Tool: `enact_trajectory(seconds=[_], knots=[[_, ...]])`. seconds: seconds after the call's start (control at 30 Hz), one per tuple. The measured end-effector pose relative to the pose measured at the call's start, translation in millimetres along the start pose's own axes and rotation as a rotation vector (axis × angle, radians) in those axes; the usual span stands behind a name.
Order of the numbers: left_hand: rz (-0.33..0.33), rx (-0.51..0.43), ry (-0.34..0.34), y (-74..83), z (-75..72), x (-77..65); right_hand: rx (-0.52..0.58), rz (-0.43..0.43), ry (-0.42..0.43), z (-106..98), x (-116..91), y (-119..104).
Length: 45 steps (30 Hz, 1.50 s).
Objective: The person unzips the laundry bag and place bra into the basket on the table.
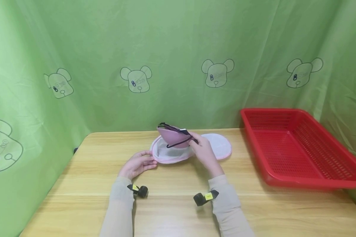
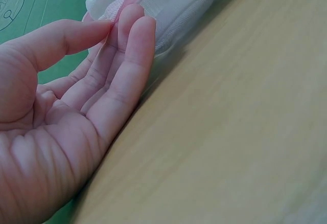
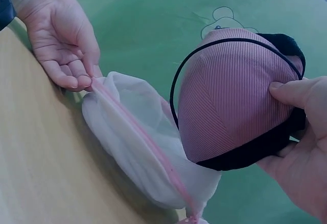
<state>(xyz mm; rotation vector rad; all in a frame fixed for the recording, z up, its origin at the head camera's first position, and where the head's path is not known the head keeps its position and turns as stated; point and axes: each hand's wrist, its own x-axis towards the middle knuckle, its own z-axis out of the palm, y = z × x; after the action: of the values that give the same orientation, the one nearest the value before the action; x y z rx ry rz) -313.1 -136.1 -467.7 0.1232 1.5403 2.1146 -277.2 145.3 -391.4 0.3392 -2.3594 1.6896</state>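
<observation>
A white mesh laundry bag (image 1: 171,158) with a pink zipper edge lies unzipped on the table, its round lid (image 1: 220,144) folded out to the right. My left hand (image 1: 137,164) pinches the bag's zipper edge (image 2: 127,1) between thumb and fingers at its left end. Above the bag's opening, my right hand (image 1: 206,153) grips a folded pink ribbed bra (image 3: 232,96) with black bands and straps, thumb on the cup. One thin black strap loops over the cup in the right wrist view. The bag's inside is partly hidden behind the bra.
To the right stands a red plastic basket (image 1: 270,171) with slotted walls, on the wooden table (image 1: 172,210). Green curtains (image 1: 178,39) printed with bear heads enclose the back and sides. Each wrist wears a small black camera on a strap.
</observation>
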Motion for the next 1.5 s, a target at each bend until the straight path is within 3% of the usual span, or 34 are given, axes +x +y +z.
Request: enact_trajectory(seconds=[0.37, 0.67, 1.4, 1.5], knots=[[0.002, -0.008, 0.008, -0.1, 0.0, -0.4, 0.044, -0.047, 0.074, -13, 1, -2], [-0.002, -0.008, 0.009, -0.3, -0.5, 0.3, 0.059, -0.007, 0.099, -22, 1, -4], [0.001, 0.0, 0.009, -0.4, 0.2, -0.2, 0.148, -0.052, 0.195, -42, -3, -8], [-0.002, 0.004, 0.005, 0.9, 1.2, -1.7, 0.113, -0.035, 0.201, -44, -6, -13]])
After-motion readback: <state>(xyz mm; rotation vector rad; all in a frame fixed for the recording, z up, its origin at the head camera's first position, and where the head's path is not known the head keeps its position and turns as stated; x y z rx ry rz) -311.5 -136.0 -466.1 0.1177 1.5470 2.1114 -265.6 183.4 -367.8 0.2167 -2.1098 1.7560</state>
